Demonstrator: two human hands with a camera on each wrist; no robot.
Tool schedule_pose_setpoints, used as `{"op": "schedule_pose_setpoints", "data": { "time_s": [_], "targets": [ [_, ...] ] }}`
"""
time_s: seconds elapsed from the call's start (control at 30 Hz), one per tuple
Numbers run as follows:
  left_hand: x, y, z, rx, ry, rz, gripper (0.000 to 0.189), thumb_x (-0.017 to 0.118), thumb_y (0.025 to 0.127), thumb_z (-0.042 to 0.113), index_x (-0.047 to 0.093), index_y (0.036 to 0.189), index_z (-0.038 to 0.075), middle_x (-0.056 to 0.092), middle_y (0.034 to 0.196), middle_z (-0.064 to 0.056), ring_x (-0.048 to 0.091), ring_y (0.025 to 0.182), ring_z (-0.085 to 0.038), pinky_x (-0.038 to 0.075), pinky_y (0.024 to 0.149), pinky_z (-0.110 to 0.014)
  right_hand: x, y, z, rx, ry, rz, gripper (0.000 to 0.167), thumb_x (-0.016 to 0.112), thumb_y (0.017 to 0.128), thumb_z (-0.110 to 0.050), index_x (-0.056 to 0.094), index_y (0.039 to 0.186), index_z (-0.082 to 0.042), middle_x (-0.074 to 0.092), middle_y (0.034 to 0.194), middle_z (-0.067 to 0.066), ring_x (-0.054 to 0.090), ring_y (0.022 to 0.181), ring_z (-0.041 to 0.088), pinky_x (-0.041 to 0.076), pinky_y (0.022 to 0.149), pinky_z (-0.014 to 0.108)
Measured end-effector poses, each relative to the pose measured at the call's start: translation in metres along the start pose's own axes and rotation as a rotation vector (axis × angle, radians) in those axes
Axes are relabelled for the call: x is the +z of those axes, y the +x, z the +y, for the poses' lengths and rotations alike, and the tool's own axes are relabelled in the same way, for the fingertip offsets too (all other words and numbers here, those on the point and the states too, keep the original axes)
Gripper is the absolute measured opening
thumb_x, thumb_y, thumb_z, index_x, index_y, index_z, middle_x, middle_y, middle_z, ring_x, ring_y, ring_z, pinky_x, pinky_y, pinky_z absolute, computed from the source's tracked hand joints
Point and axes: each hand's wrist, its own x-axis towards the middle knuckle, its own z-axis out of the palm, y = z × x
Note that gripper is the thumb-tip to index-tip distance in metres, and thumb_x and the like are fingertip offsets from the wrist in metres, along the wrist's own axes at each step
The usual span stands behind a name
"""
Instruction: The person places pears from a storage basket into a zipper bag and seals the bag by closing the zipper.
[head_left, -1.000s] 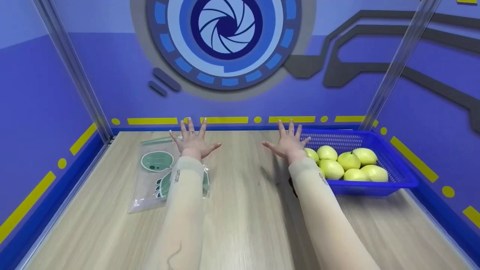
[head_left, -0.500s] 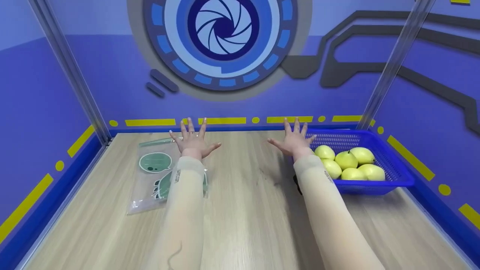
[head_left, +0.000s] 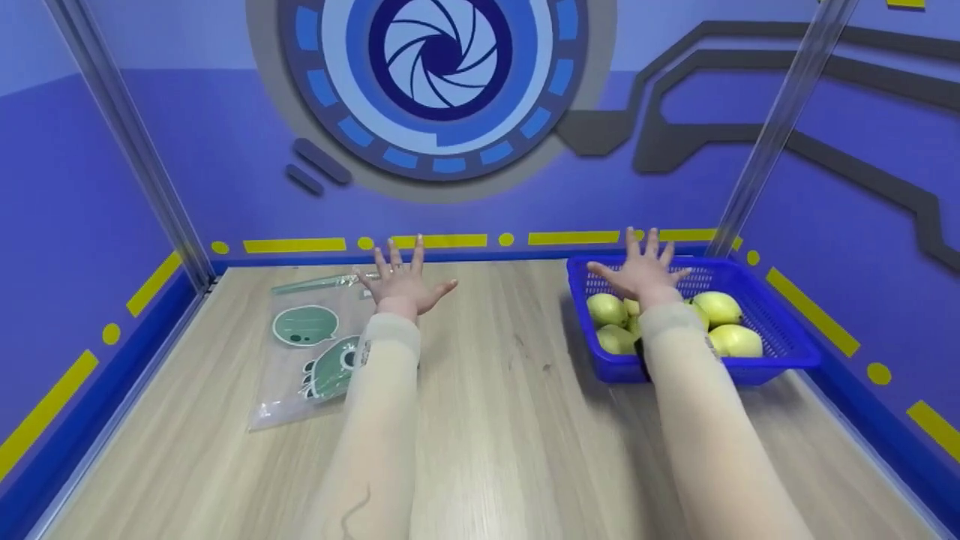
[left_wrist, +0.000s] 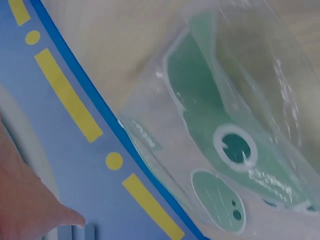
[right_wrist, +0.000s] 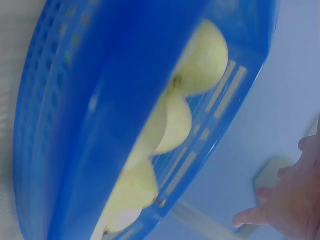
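My left hand [head_left: 405, 285], fingers spread and holding nothing, hovers near the right edge of a clear zip bag [head_left: 281, 375] printed with green cartoon shapes. In the left wrist view the bag [left_wrist: 165, 135] lies flat-looking and wrinkled, and part of the hand [left_wrist: 25, 195] shows at lower left. My right hand [head_left: 643, 276], also spread and holding nothing, is over a blue plastic basket [head_left: 780, 360]. Several yellow-green pears [head_left: 717, 307] sit inside it, some hidden behind the hand and sleeve. The right wrist view shows the pears [right_wrist: 205, 60] beyond the basket's wall.
A light wood table [head_left: 495, 420] carries the bag at left and the basket at right. Blue panels with yellow markings rise behind it [head_left: 480, 202] and at both sides. Metal posts [head_left: 787, 120] stand at the back corners.
My right hand has moved right, from the basket's left edge to over the pears. The left hand has shifted slightly right, uncovering more of the bag. Both hands stay spread.
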Motion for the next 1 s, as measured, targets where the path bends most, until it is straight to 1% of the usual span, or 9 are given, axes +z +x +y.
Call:
{"op": "schedule_pose_setpoints", "data": {
  "time_s": [0.17, 0.33, 0.43, 0.53, 0.63, 0.7, 0.8, 0.93, 1.0],
  "targets": [
    [0.002, -0.003, 0.016, 0.006, -0.221, -0.044, 0.105, 0.04, 0.091, 0.084, -0.015, 0.164, 0.032, -0.019, 0.17, -0.019, -0.019, 0.156, -0.049, -0.002, 0.116, -0.08, -0.016, 0.0, 0.028, 0.051, 0.04, -0.004, 0.118, 0.04, 0.088, -0.087, -0.013, 0.164, -0.014, -0.028, 0.163, 0.03, -0.023, 0.146, 0.063, -0.006, 0.103, 0.09],
    [0.007, -0.005, 0.033, 0.013, -0.487, -0.117, 0.102, 0.04, 0.096, 0.078, -0.02, 0.162, 0.03, -0.02, 0.17, -0.019, -0.014, 0.157, -0.049, 0.001, 0.12, -0.076, -0.026, -0.001, 0.06, 0.107, 0.096, 0.001, 0.118, 0.037, 0.089, -0.087, -0.014, 0.163, -0.01, -0.026, 0.161, 0.035, -0.022, 0.144, 0.067, -0.006, 0.102, 0.091],
    [0.012, -0.007, 0.044, 0.021, -0.655, -0.175, 0.101, 0.04, 0.097, 0.076, -0.023, 0.161, 0.029, -0.016, 0.171, -0.018, -0.01, 0.158, -0.047, 0.003, 0.123, -0.071, -0.034, -0.005, 0.078, 0.143, 0.139, -0.012, 0.119, 0.033, 0.089, -0.089, -0.016, 0.162, -0.009, -0.026, 0.16, 0.036, -0.022, 0.142, 0.069, -0.005, 0.102, 0.091],
    [0.017, -0.008, 0.057, 0.035, -0.841, -0.239, 0.099, 0.039, 0.1, 0.072, -0.022, 0.162, 0.025, -0.011, 0.173, -0.017, -0.005, 0.16, -0.042, 0.005, 0.127, -0.065, -0.042, -0.012, 0.098, 0.19, 0.194, -0.031, 0.122, 0.03, 0.086, -0.092, -0.018, 0.161, -0.009, -0.026, 0.16, 0.036, -0.022, 0.142, 0.068, -0.003, 0.104, 0.089],
    [0.024, -0.013, 0.072, 0.027, -0.996, -0.307, 0.097, 0.039, 0.1, 0.072, -0.017, 0.163, 0.023, -0.006, 0.174, -0.012, 0.003, 0.161, -0.038, 0.014, 0.126, -0.064, -0.049, -0.019, 0.118, 0.223, 0.242, -0.038, 0.123, 0.027, 0.086, -0.092, -0.017, 0.161, -0.007, -0.024, 0.16, 0.036, -0.022, 0.142, 0.068, -0.001, 0.108, 0.086],
    [0.03, -0.017, 0.082, 0.006, -1.075, -0.353, 0.097, 0.038, 0.099, 0.074, -0.014, 0.164, 0.024, -0.002, 0.175, -0.01, 0.01, 0.16, -0.041, 0.022, 0.123, -0.067, -0.053, -0.023, 0.131, 0.238, 0.255, -0.035, 0.121, 0.025, 0.088, -0.091, -0.017, 0.161, -0.003, -0.019, 0.161, 0.038, -0.019, 0.142, 0.07, 0.002, 0.111, 0.084],
    [0.04, -0.024, 0.099, -0.048, -1.2, -0.419, 0.097, 0.041, 0.098, 0.075, -0.006, 0.166, 0.026, 0.005, 0.174, -0.012, 0.02, 0.156, -0.047, 0.031, 0.118, -0.069, -0.057, -0.029, 0.147, 0.253, 0.255, 0.0, 0.116, 0.021, 0.093, -0.084, -0.009, 0.16, 0.005, -0.007, 0.162, 0.041, -0.009, 0.143, 0.072, 0.006, 0.115, 0.08],
    [0.053, -0.033, 0.121, -0.123, -1.363, -0.507, 0.097, 0.048, 0.097, 0.072, 0.005, 0.167, 0.021, 0.011, 0.173, -0.018, 0.023, 0.154, -0.051, 0.032, 0.117, -0.067, -0.062, -0.038, 0.169, 0.298, 0.269, 0.046, 0.108, 0.019, 0.098, -0.077, 0.001, 0.159, 0.011, 0.005, 0.162, 0.042, 0.002, 0.144, 0.07, 0.009, 0.118, 0.076],
    [0.06, -0.037, 0.132, -0.141, -1.411, -0.538, 0.095, 0.051, 0.097, 0.07, 0.01, 0.167, 0.02, 0.01, 0.173, -0.018, 0.021, 0.154, -0.052, 0.031, 0.117, -0.068, -0.065, -0.043, 0.181, 0.323, 0.298, 0.043, 0.104, 0.019, 0.1, -0.073, 0.002, 0.158, 0.012, 0.006, 0.161, 0.042, 0.005, 0.146, 0.068, 0.011, 0.12, 0.073]
  ]
}}
